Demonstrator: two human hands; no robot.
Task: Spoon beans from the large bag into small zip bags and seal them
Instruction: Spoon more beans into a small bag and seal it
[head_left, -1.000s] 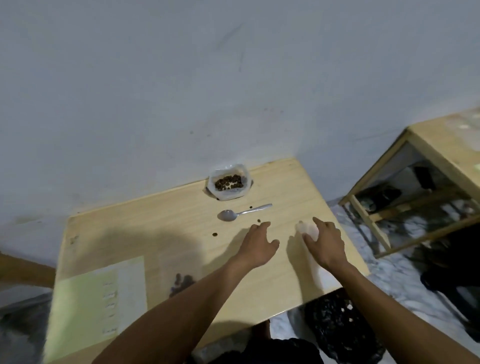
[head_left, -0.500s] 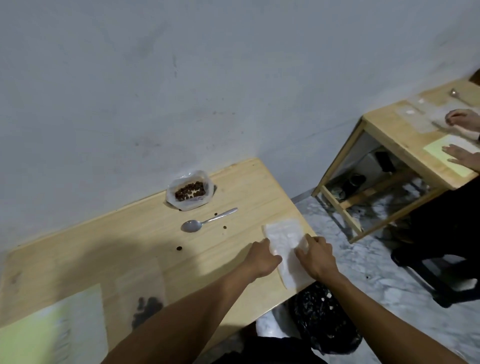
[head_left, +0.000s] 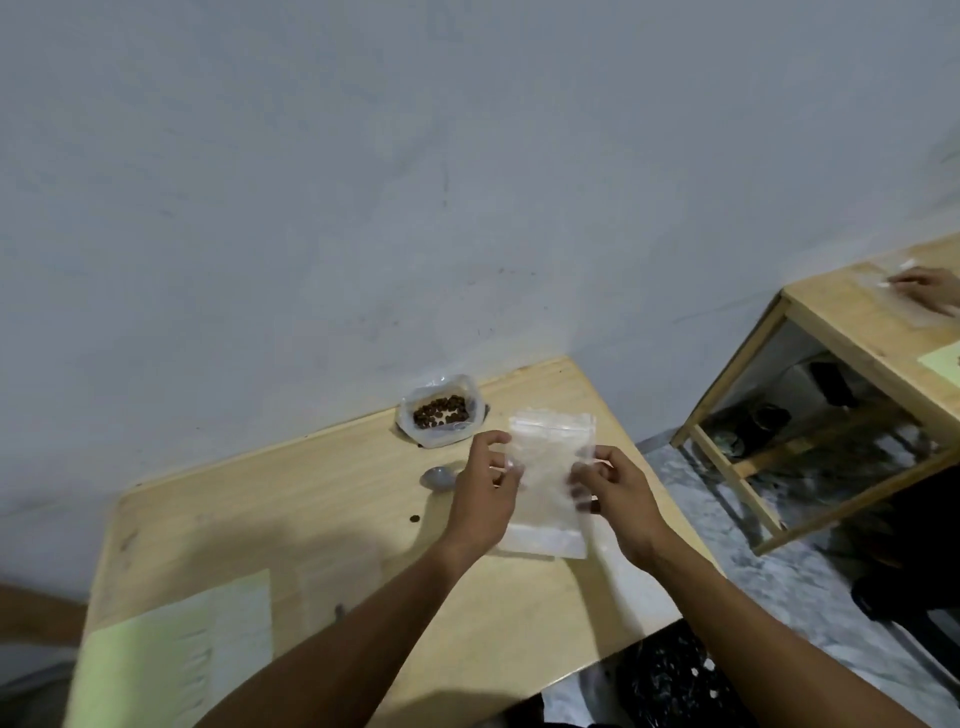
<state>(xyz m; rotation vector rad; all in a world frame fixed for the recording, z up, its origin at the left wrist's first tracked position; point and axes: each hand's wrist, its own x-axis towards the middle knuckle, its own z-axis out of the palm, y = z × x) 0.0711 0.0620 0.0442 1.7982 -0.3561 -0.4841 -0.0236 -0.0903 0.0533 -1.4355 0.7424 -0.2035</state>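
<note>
— Two hands up: left hand (head_left: 480, 496) and right hand (head_left: 621, 499) each pinch a side of one frosted, crinkly zip bag (head_left: 548, 483), lifted above the wooden table (head_left: 291, 499).

— Spoon?

— Half hidden behind the left hand; only its bowl (head_left: 439, 477) shows. One open bean bag (head_left: 441, 410) sits far, by the wall.

Dim, flat indoor light; soft arm shadows on table (head_left: 291, 499); edges bowed, perhaps slightly motion-blurred.

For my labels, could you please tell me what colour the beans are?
Dark brown, in the head view: beans.
</note>
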